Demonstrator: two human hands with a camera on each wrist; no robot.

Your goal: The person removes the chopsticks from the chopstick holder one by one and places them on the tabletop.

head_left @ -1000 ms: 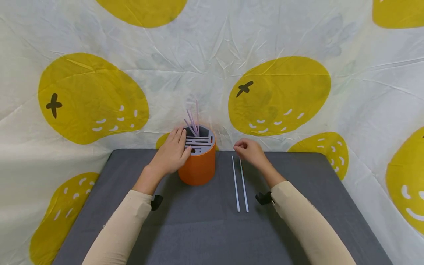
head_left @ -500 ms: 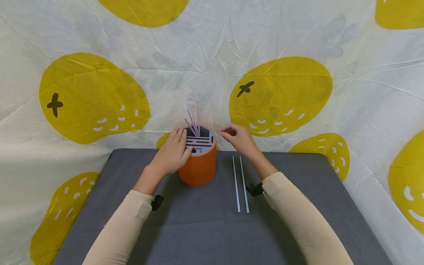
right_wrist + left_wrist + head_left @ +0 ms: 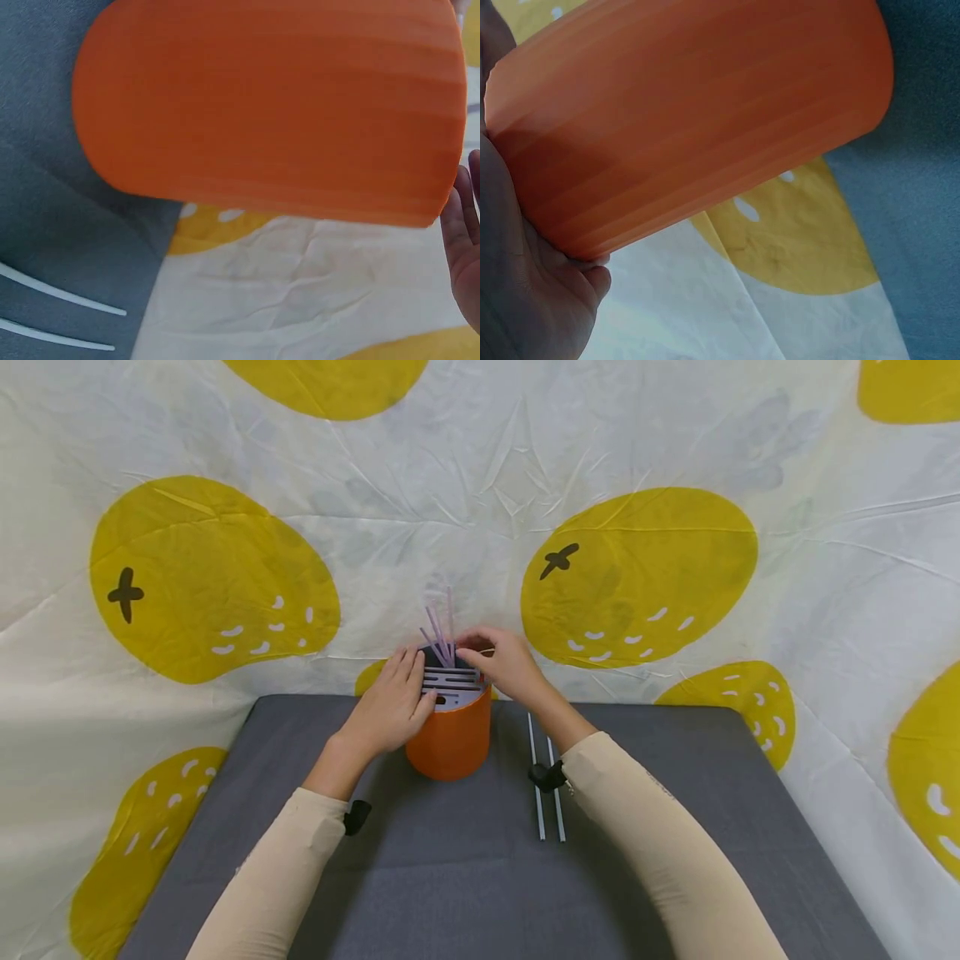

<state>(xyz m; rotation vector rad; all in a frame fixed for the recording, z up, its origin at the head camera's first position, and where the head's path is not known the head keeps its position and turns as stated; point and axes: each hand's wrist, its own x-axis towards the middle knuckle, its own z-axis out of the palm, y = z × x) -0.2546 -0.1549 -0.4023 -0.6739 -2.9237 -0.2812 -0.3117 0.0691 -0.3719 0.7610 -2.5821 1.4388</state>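
An orange round holder [image 3: 448, 739] with a grey slotted top [image 3: 450, 680] stands at the back of the grey mat [image 3: 450, 893]. Three purple straws [image 3: 441, 628] stick up from it. My left hand [image 3: 390, 706] holds the holder's left side, fingers laid over the rim, thumb on the wall. My right hand [image 3: 501, 665] reaches over the top from the right and pinches at the foot of a straw. The holder's wall [image 3: 690, 112] fills the left wrist view against my palm [image 3: 525, 300]. It also fills the right wrist view [image 3: 277, 112], beside my right hand [image 3: 466, 240].
Two pale straws [image 3: 542, 810] lie side by side on the mat right of the holder, partly under my right forearm; their ends [image 3: 60, 294] show in the right wrist view. A white cloth with yellow fruit prints [image 3: 637, 568] hangs behind and around the mat.
My right hand has left the far ends of the two lying straws and moved up and left onto the holder's top. The left hand and the two straws have stayed put.
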